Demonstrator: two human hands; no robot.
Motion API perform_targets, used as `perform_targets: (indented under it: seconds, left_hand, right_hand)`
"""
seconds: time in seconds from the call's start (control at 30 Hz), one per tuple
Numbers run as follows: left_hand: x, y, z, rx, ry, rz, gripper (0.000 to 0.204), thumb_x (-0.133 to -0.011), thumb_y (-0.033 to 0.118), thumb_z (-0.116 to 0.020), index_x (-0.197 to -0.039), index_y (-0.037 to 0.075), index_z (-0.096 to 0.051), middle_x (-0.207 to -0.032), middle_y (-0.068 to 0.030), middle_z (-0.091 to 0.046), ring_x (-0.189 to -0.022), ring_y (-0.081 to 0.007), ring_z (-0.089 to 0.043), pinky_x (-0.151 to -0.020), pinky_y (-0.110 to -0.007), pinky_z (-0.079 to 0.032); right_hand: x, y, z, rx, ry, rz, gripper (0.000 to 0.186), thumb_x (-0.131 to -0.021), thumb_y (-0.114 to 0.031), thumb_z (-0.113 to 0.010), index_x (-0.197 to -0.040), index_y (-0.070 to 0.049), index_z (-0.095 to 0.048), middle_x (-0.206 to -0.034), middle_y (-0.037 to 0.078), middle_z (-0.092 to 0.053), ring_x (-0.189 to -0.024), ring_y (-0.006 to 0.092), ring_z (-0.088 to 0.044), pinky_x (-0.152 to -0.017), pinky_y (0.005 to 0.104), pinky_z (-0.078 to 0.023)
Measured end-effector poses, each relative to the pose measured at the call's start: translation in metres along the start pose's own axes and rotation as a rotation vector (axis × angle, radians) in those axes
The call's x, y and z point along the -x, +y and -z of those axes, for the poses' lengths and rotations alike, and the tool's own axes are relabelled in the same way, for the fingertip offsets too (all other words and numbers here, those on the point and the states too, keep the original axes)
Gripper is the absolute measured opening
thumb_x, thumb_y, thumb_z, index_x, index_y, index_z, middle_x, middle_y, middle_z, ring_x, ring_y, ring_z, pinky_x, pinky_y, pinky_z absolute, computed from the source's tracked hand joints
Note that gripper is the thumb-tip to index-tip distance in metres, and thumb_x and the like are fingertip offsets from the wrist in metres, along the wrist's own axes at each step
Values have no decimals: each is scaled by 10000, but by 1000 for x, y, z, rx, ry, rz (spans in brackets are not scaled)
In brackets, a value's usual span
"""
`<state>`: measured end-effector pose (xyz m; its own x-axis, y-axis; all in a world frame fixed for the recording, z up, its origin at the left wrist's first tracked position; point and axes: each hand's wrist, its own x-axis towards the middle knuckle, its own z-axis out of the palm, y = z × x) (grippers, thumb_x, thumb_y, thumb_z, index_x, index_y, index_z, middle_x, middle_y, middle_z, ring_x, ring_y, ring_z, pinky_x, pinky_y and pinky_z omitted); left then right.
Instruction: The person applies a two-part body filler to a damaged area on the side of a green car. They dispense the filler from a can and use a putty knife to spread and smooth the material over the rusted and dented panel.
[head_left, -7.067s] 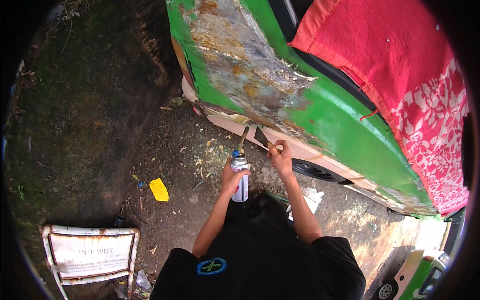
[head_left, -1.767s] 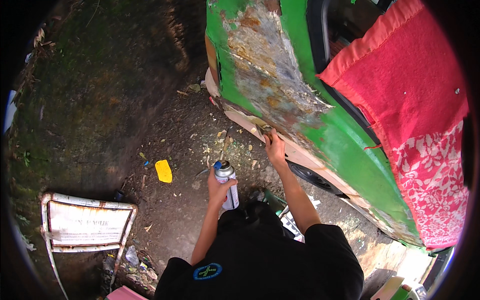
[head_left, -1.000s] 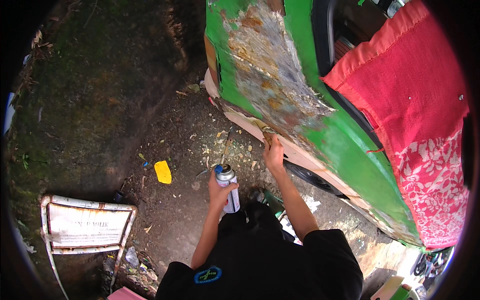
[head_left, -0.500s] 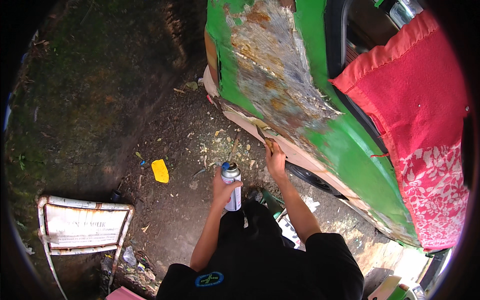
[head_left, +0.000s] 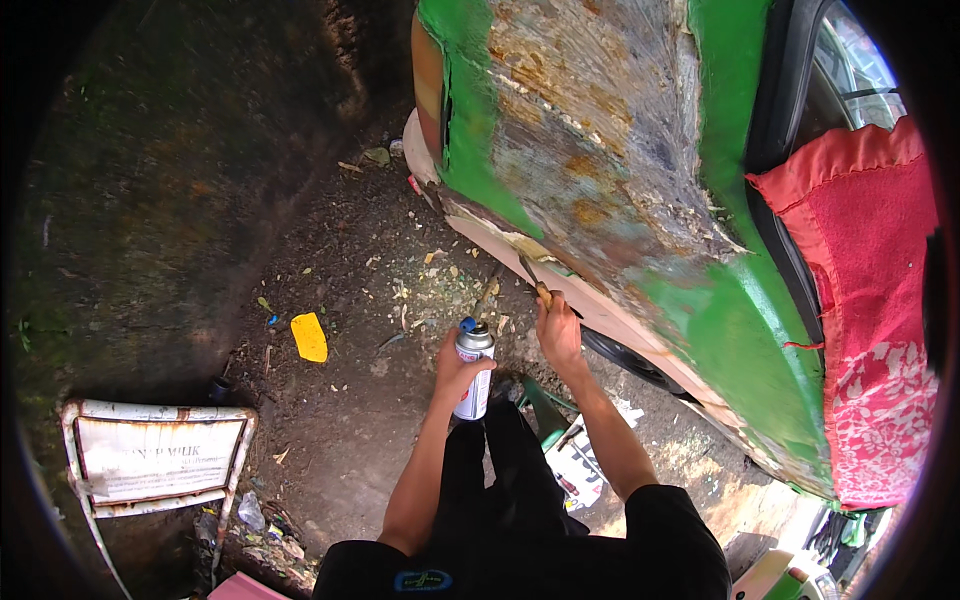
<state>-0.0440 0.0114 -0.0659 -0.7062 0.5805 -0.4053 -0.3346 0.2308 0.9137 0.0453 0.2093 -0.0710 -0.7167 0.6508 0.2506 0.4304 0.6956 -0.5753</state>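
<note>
My left hand (head_left: 462, 368) is wrapped round the can of a gas torch (head_left: 476, 392). The can has a blue fitting on top, and a dull metal tube runs forward from it toward the car's lower edge. In my right hand (head_left: 561, 340) is a scraper (head_left: 530, 272) with a wooden handle, its narrow dark blade pointing at the lower sill. Ahead and to the right stands a green car body (head_left: 668, 290). A large patch of its panel (head_left: 590, 130) is stripped to grey, rust-brown metal with ragged paint edges.
A red patterned cloth (head_left: 870, 240) hangs over the car's window. On the dirt ground lie paint flakes (head_left: 430, 290) and a yellow piece (head_left: 309, 338). A rusty white metal frame with a panel (head_left: 150, 455) stands at left. Near my legs are a green object (head_left: 545, 412) and a white sheet (head_left: 582, 470).
The view has shifted, so the car's bare panel appears larger and farther right. Both hands keep hold of the torch and the scraper, appearing slightly to the right.
</note>
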Motion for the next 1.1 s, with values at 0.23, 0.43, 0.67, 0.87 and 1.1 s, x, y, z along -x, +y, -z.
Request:
perform_targets:
  seconds: [0.23,0.43,0.67,0.87,1.1]
  left_hand:
    - [-8,-9,1,112,17,37,676,-601,-29,-794,-1216,31,-521,-979,-92,-690,-885,-219,-680,-797,-380,-534]
    - [-8,11,5,114,-35,33,588,-599,-27,-798,-1127,35,-549,-956,-87,-689,-866,-210,-681,-789,-362,-536]
    - [-17,2,13,115,-52,8,583,-599,-25,-798,-1121,42,-547,-952,-80,-686,-856,-202,-677,-772,-361,-535]
    - [-24,5,16,25,-92,-24,644,-589,-28,-784,-1185,43,-552,-955,-83,-680,-870,-227,-673,-813,-380,-528]
    - [-28,11,16,48,-113,-16,598,-591,-12,-796,-1133,40,-549,-948,-78,-687,-872,-201,-676,-788,-354,-527]
  right_hand:
    - [7,8,-10,-63,-12,-17,218,-954,-54,-612,-1098,33,-473,-823,288,-629,-725,500,-623,-592,531,-486]
    - [10,13,-25,-65,43,44,295,-940,-28,-614,-1188,29,-465,-823,287,-630,-708,491,-625,-568,519,-489]
    - [9,17,-31,-93,92,70,417,-921,-42,-634,-1291,14,-448,-811,286,-638,-690,488,-635,-544,534,-501]
    - [11,13,-26,-101,92,26,330,-922,-36,-635,-1208,15,-477,-813,271,-635,-692,473,-631,-563,516,-497]
    - [13,10,-35,-108,119,-5,277,-925,-26,-636,-1165,22,-506,-818,258,-640,-700,446,-640,-581,492,-498]
